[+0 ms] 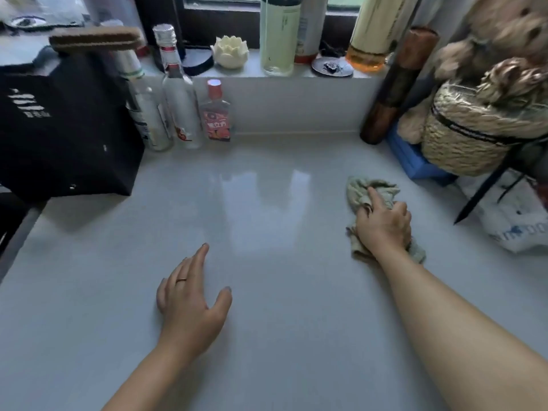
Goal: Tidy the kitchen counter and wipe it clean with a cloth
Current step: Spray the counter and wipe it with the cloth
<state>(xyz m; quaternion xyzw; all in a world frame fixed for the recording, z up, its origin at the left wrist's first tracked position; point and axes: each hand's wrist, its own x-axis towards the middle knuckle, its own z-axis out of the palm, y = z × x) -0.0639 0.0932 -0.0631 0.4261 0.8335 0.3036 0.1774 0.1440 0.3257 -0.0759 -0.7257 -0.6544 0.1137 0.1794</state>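
Pressing the crumpled grey-green cloth [374, 193] onto the glossy pale grey surface [267, 209], our right hand [385, 225] works the right side, near the blue box [415, 163]. Its fingers [375, 197] curl into the folds, index stretched forward. Our left hand [189, 302] is spread wide and holds nothing. We judge the cloth light, soft and limp: it bunches, so it is best held from above at its thick middle, palm flattening it against the slick surface.
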